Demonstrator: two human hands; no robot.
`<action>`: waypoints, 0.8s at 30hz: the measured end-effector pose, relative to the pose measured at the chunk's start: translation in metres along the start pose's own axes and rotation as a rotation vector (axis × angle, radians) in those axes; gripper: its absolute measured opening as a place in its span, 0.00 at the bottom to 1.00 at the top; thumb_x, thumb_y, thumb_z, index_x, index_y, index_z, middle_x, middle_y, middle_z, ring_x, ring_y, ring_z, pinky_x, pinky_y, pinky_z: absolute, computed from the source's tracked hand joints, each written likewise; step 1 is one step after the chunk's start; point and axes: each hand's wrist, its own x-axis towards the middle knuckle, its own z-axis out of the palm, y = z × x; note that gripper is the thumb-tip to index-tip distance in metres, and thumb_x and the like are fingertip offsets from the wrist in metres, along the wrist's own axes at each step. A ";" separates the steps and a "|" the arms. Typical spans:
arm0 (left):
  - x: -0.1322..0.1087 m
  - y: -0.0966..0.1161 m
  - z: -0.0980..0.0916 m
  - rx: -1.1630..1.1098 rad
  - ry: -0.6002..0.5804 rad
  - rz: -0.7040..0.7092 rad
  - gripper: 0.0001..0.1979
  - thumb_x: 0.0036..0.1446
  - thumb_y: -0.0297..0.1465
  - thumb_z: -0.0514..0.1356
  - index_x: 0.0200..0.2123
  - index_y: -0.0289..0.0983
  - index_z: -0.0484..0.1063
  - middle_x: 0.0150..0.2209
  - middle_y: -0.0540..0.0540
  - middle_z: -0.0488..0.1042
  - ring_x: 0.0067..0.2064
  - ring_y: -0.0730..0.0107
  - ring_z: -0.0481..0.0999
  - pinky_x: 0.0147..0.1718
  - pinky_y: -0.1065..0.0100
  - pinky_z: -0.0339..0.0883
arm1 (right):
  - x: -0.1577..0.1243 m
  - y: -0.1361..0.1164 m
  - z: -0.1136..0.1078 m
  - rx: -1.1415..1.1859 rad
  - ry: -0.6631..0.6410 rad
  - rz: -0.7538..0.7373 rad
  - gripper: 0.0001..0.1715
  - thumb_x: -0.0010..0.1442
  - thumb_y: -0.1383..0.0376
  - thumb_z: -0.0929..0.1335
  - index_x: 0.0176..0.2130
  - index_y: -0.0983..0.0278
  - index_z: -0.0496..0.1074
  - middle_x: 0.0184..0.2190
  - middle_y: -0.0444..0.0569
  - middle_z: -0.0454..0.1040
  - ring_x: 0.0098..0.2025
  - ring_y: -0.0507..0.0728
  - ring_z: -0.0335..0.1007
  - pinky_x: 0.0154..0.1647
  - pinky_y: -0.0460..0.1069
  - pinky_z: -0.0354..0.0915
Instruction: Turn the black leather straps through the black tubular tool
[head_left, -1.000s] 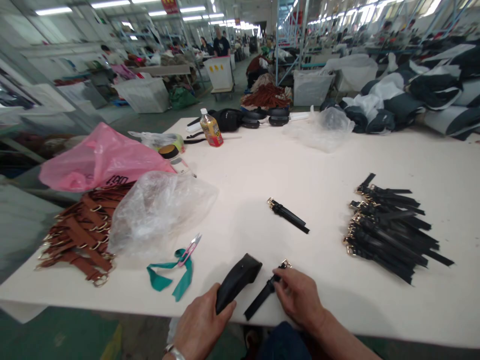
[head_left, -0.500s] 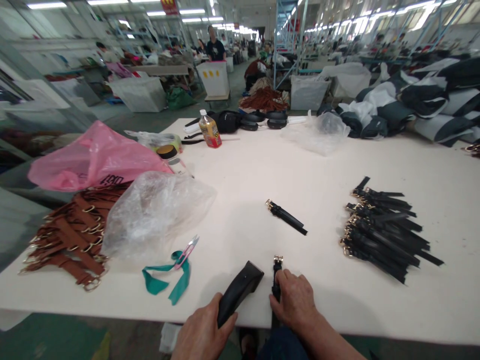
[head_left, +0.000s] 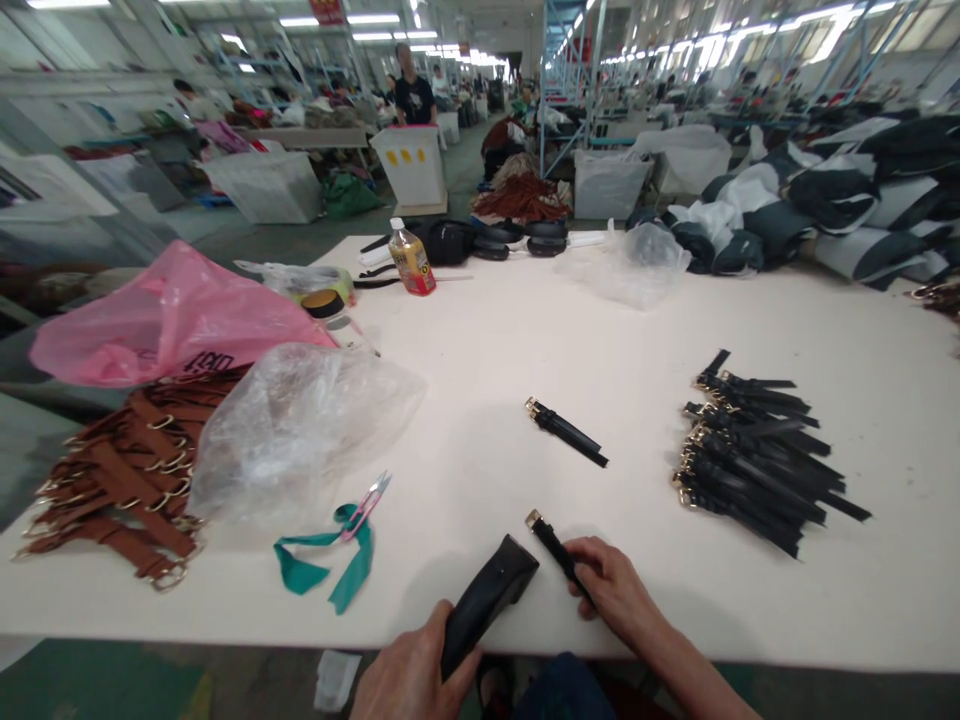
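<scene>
Clearly, the left hand (head_left: 409, 672) is closed on a black flap (head_left: 486, 602) at the table (head_left: 480, 330) edge; the right hand (head_left: 611, 590) pinches a strap (head_left: 553, 545) (buckle up). Best keep the strap flat and aligned beside the flap.

My white table (head_left: 525, 330) is carrying a black strap pile (head_left: 757, 455), one loose strap (head_left: 566, 432), brown straps (head_left: 120, 485), plastic bags (head_left: 300, 425), scissors (head_left: 365, 505) and a bottle (head_left: 412, 258)
</scene>
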 end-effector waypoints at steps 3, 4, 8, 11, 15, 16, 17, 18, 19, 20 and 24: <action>0.000 0.011 0.000 0.031 -0.010 -0.004 0.22 0.59 0.37 0.51 0.55 0.36 0.61 0.42 0.40 0.75 0.46 0.54 0.73 0.43 0.60 0.64 | -0.001 0.003 0.000 -0.044 0.022 -0.023 0.16 0.46 0.69 0.61 0.35 0.63 0.71 0.26 0.44 0.66 0.23 0.51 0.64 0.19 0.45 0.64; 0.001 0.016 0.000 0.040 -0.019 0.002 0.23 0.59 0.37 0.51 0.55 0.35 0.60 0.43 0.39 0.75 0.47 0.54 0.73 0.44 0.59 0.63 | -0.002 0.003 0.000 -0.089 0.019 -0.044 0.17 0.45 0.71 0.61 0.35 0.63 0.72 0.23 0.42 0.66 0.21 0.50 0.63 0.20 0.44 0.63; 0.009 0.038 0.000 0.051 -0.039 0.033 0.22 0.58 0.38 0.51 0.54 0.34 0.61 0.42 0.38 0.74 0.46 0.53 0.73 0.44 0.58 0.64 | -0.003 0.008 0.002 -0.234 0.084 -0.122 0.18 0.41 0.74 0.61 0.32 0.62 0.73 0.20 0.41 0.65 0.22 0.50 0.62 0.21 0.43 0.60; 0.020 0.052 -0.005 0.065 0.014 0.042 0.21 0.59 0.37 0.50 0.52 0.34 0.62 0.41 0.38 0.75 0.44 0.51 0.73 0.43 0.55 0.65 | 0.000 0.014 0.003 -0.234 0.108 -0.113 0.16 0.42 0.74 0.61 0.30 0.62 0.72 0.20 0.41 0.65 0.23 0.51 0.63 0.21 0.43 0.59; 0.027 0.061 -0.011 0.097 0.055 0.058 0.22 0.59 0.37 0.50 0.53 0.32 0.61 0.41 0.37 0.74 0.45 0.49 0.73 0.42 0.53 0.65 | 0.003 0.021 0.004 -0.152 0.118 -0.074 0.17 0.41 0.74 0.61 0.33 0.63 0.71 0.22 0.41 0.66 0.22 0.51 0.65 0.19 0.43 0.59; 0.026 0.061 -0.012 0.105 0.049 0.056 0.22 0.59 0.37 0.50 0.53 0.32 0.61 0.42 0.37 0.74 0.45 0.49 0.73 0.43 0.54 0.65 | 0.004 0.022 0.004 -0.114 0.119 -0.054 0.18 0.41 0.74 0.61 0.34 0.63 0.71 0.22 0.42 0.67 0.22 0.51 0.65 0.19 0.43 0.59; 0.024 0.061 -0.012 0.110 0.038 0.050 0.22 0.59 0.37 0.49 0.54 0.32 0.60 0.42 0.37 0.74 0.45 0.49 0.73 0.43 0.54 0.65 | 0.004 0.023 0.004 -0.079 0.120 -0.037 0.19 0.40 0.74 0.62 0.35 0.64 0.70 0.23 0.41 0.67 0.22 0.51 0.65 0.19 0.43 0.59; 0.021 0.060 -0.011 0.117 0.018 0.043 0.23 0.59 0.37 0.49 0.55 0.31 0.60 0.43 0.36 0.73 0.46 0.50 0.72 0.44 0.54 0.64 | 0.005 0.023 0.003 -0.050 0.118 -0.024 0.20 0.40 0.74 0.62 0.36 0.64 0.69 0.23 0.41 0.66 0.21 0.50 0.64 0.18 0.43 0.59; 0.017 0.059 -0.010 0.123 -0.006 0.038 0.24 0.60 0.37 0.49 0.56 0.31 0.59 0.44 0.36 0.73 0.47 0.50 0.72 0.46 0.55 0.64 | 0.005 0.024 0.003 -0.032 0.118 -0.016 0.21 0.39 0.74 0.62 0.36 0.64 0.69 0.23 0.40 0.66 0.20 0.50 0.64 0.18 0.43 0.59; 0.013 0.057 -0.009 0.129 -0.033 0.035 0.24 0.60 0.37 0.49 0.57 0.31 0.58 0.46 0.35 0.72 0.48 0.51 0.71 0.47 0.55 0.63 | 0.006 0.025 0.003 -0.023 0.121 -0.015 0.22 0.38 0.75 0.62 0.37 0.64 0.68 0.23 0.40 0.65 0.20 0.50 0.63 0.18 0.43 0.59; 0.008 0.058 -0.007 0.147 -0.079 0.021 0.25 0.59 0.37 0.49 0.57 0.31 0.58 0.46 0.36 0.72 0.48 0.51 0.71 0.47 0.55 0.63 | 0.009 0.029 0.004 -0.010 0.146 -0.032 0.24 0.37 0.76 0.61 0.37 0.62 0.63 0.21 0.36 0.62 0.18 0.49 0.61 0.16 0.42 0.56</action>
